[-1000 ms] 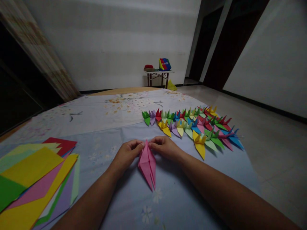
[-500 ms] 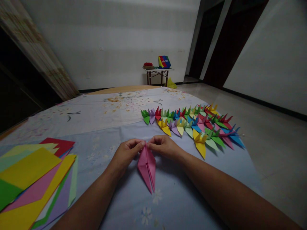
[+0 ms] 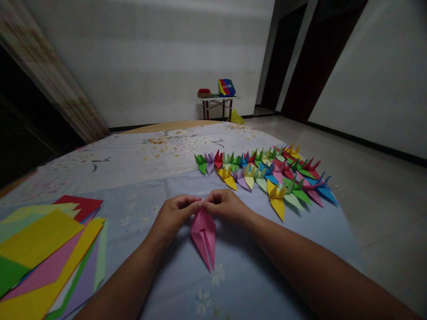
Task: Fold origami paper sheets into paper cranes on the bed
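Between the fingers (image 3: 192,207), pink folded paper (image 3: 201,235) (just its far end)

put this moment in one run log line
left grip: pinching far end of pink diamond-shaped folded paper; right grip: pinching same end; right side: multicoloured folded-paper birds, rows; left side: overlapping coloured paper sheets

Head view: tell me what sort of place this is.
Probably a room in a home, though that is a judgement: a flowered tablecloth covers most of the large table, a patterned curtain hangs at the left, and a small table stands by the wall.
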Demonstrator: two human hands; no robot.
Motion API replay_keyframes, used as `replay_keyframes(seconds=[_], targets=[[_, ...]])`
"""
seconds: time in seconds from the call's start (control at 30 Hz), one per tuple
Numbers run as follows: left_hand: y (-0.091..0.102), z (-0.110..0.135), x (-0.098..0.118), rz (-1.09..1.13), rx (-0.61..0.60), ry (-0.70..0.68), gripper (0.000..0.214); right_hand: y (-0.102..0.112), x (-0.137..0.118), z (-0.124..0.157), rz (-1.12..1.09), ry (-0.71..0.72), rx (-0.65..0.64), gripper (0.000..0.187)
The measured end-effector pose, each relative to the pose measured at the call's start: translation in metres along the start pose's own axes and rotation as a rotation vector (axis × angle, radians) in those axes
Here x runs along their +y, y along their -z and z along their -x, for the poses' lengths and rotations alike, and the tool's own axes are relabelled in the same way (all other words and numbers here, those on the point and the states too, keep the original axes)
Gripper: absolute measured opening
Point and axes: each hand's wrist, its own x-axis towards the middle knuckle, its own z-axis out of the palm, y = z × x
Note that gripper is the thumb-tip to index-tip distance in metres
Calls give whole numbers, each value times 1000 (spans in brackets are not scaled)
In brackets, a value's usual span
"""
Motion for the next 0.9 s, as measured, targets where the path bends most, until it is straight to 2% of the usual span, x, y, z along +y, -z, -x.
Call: replay_keyframes(seconds=[0.37, 0.7, 0.9], targets=[[-2, 0, -3, -71, 27, -75, 26, 0, 3, -1, 65, 24, 13, 17], [-8, -2, -13, 46, 72, -81, 24, -4, -2, 1, 20, 20, 17, 19], [-7, 1, -6, 146, -64, -8, 35, -3, 0, 0, -37, 6, 21, 24]])
